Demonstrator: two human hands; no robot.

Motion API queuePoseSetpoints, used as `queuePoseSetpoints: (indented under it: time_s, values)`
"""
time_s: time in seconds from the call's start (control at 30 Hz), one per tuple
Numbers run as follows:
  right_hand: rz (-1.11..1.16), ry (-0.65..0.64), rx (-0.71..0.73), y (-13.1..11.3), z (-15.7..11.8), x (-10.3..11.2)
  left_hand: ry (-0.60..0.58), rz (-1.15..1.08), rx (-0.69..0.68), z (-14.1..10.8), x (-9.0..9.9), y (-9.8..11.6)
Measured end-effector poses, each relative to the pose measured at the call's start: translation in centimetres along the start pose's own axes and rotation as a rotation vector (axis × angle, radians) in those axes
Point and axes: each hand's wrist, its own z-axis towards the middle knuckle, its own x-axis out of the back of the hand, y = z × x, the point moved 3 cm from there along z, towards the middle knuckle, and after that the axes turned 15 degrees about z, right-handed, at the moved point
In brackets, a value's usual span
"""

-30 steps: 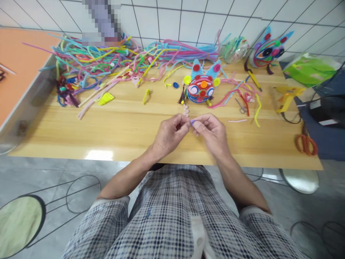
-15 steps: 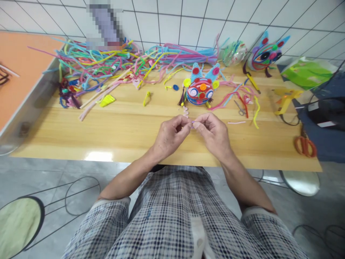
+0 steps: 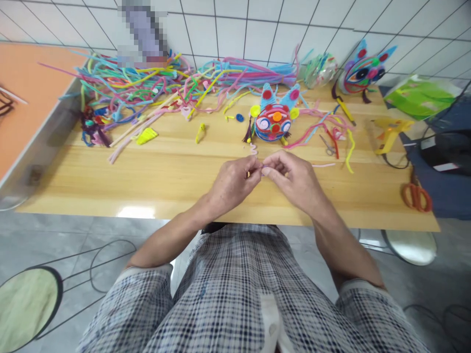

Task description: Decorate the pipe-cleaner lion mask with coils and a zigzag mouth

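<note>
Fingertips (image 3: 268, 172) of left hand (image 3: 232, 180) and right hand (image 3: 294, 179) pinch tightly on a mostly hidden purple piece (image 3: 264, 167).
At twelve o'clock, eared figure (image 3: 274, 134) has eyes (image 3: 263, 125) on; piece unattached.

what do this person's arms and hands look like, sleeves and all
Left grip and right grip are bare hands, no gloves or watch visible. Sleeves are checked in white and dark blue, with plain greyish cuffs, leaving the forearms uncovered.

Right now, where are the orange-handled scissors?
In the head view, the orange-handled scissors lie near the right front corner of the wooden table, well right of the right hand and nearer the person than the yellow glue gun.
</note>
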Motion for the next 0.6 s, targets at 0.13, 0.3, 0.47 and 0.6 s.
queuePoseSetpoints:
  time_s: [0.13,0.3,0.47,0.6]
  values:
    - [-0.067,-0.001,0.037,-0.8,0.6,0.5,0.05,0.022,0.002,0.1,0.2,0.4]
    - [0.229,0.136,-0.051,0.5,-0.1,-0.9,0.121,-0.202,0.099,-0.5,-0.5,0.2]
    - [0.458,0.309,-0.101,2.9,-1.2,-3.2,0.149,-0.355,0.207,-1.2,-1.6,-0.4]
    - [0.556,0.358,-0.112,3.9,-1.7,-3.8,0.122,-0.307,0.186,-1.2,-1.5,-0.5]
